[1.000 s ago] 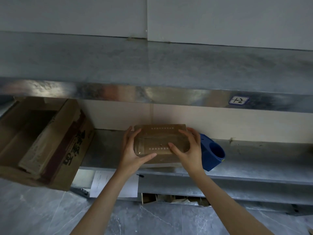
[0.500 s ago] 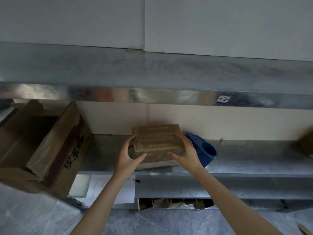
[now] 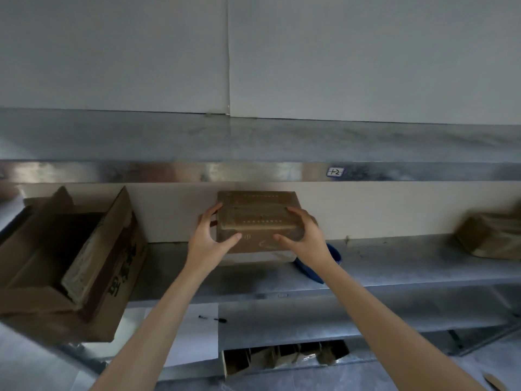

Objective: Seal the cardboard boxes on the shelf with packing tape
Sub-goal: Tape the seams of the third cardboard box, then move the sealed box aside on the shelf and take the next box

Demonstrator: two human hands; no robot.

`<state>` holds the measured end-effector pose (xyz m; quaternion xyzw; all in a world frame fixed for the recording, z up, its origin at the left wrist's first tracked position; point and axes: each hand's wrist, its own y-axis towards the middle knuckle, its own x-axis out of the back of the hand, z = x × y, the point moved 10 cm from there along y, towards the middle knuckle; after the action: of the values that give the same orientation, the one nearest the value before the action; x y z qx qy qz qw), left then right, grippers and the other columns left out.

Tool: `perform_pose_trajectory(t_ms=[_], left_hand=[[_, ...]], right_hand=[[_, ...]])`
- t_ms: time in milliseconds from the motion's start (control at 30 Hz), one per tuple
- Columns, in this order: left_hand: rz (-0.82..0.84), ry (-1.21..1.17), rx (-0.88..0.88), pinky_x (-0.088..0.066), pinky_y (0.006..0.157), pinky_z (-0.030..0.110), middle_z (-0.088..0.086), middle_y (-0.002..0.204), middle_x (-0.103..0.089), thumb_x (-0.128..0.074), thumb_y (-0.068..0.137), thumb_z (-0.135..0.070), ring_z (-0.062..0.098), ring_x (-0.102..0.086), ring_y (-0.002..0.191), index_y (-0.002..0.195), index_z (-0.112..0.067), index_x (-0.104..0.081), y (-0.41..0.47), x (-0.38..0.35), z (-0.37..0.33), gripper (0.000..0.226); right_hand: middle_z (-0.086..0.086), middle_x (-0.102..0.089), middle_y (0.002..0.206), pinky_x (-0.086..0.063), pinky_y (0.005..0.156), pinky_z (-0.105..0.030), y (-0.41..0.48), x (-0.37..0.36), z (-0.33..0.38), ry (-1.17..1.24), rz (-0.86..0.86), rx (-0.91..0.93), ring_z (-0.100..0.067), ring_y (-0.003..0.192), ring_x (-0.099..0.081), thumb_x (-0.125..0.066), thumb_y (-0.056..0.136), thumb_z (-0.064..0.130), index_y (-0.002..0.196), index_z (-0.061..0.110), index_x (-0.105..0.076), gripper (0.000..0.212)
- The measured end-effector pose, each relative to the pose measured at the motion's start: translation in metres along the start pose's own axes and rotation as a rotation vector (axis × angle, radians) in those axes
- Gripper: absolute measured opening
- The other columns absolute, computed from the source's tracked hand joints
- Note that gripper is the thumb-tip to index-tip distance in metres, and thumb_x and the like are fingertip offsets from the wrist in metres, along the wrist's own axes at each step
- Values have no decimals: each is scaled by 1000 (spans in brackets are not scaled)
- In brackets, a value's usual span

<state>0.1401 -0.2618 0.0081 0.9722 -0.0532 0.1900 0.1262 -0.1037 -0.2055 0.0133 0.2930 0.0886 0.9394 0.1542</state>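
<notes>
A small brown cardboard box [image 3: 258,218] stands on the metal shelf [image 3: 394,266], close to the back wall. My left hand [image 3: 207,238] grips its left front corner, fingers on top and thumb on the front face. My right hand [image 3: 303,235] grips its right front corner the same way. Clear tape shines across the box's top. A blue tape dispenser [image 3: 318,268] lies on the shelf just right of the box, mostly hidden behind my right wrist.
A large open cardboard box [image 3: 70,263] sits tipped at the shelf's left end. Another brown box [image 3: 490,235] rests at the far right. An upper shelf rail [image 3: 253,170] overhangs the work area. Papers and a pen [image 3: 211,318] lie on the lower level.
Both hands have pushed the small box back and up the shelf toward the wall. The view has shifted, bringing the far right box into sight.
</notes>
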Motion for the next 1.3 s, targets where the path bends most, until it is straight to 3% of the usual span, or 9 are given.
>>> perform_pose_trajectory(t_ms=[267, 367, 467, 533, 667, 900, 1033, 1133, 1300], left_hand=[[87, -38, -126, -33, 97, 19, -10, 139, -48, -84, 77, -27, -1, -46, 119, 141, -33, -43, 7, -47, -64, 76], [124, -24, -169, -33, 92, 12, -10, 139, -48, -84, 77, -27, -17, -46, 109, 141, -32, -43, 7, -76, -87, 76], [177, -30, -196, -35, 96, 19, -14, 138, -46, -82, 79, -27, -30, -39, 106, 141, -33, -42, 1, -112, -110, 74], [218, -37, -219, -36, 101, 25, -16, 139, -46, -81, 80, -27, -23, -42, 111, 144, -32, -42, -5, -138, -125, 75], [301, -35, -269, -34, 105, 28, -14, 146, -44, -79, 83, -27, -2, -39, 126, 147, -28, -39, -22, -192, -156, 76], [310, 174, -385, -33, 112, 42, -4, 150, -42, -73, 87, -36, 16, -38, 136, 149, -30, -36, -57, -284, -206, 72], [281, 349, -415, -26, 110, 41, -6, 154, -38, -63, 91, -44, 19, -35, 137, 151, -31, -34, -70, -324, -222, 68], [295, 497, -425, -26, 110, 42, -7, 157, -34, -37, 83, -68, 18, -34, 138, 152, -33, -32, -74, -352, -224, 78], [268, 661, -437, -26, 109, 41, -6, 159, -33, -23, 80, -71, 21, -35, 139, 152, -33, -32, -63, -393, -220, 82]], right_hand=[[-1, -51, 129, -45, 103, -35, -9, 79, -3, -14, -141, -45, -13, 117, -50, -86, 67, 40, 133, 30, -49, 76], [2, -52, 123, -43, 98, -27, -20, 119, -9, -4, -208, -57, -8, 111, -52, -88, 65, 37, 128, 30, -53, 72], [4, -54, 123, -41, 93, -19, -34, 162, -22, 1, -267, -70, -3, 108, -50, -89, 64, 32, 124, 28, -57, 68], [5, -55, 125, -42, 93, -17, -43, 190, -35, -5, -293, -84, -4, 110, -51, -89, 63, 33, 123, 29, -58, 68], [10, -58, 122, -46, 103, -32, -67, 250, -61, -23, -354, -83, -4, 114, -54, -90, 61, 37, 114, 39, -58, 62], [11, -55, 121, -42, 104, -32, -114, 367, -112, -103, -439, -127, -3, 113, -48, -91, 60, 33, 114, 37, -59, 62], [8, -53, 127, -43, 106, -40, -128, 411, -150, -108, -448, -163, -10, 121, -48, -91, 61, 33, 116, 37, -58, 64], [7, -52, 128, -43, 107, -40, -134, 430, -176, -89, -450, -191, -9, 119, -47, -90, 63, 31, 119, 34, -58, 64], [7, -52, 129, -45, 105, -40, -120, 446, -223, -63, -412, -214, -10, 119, -47, -89, 64, 30, 123, 32, -58, 66]])
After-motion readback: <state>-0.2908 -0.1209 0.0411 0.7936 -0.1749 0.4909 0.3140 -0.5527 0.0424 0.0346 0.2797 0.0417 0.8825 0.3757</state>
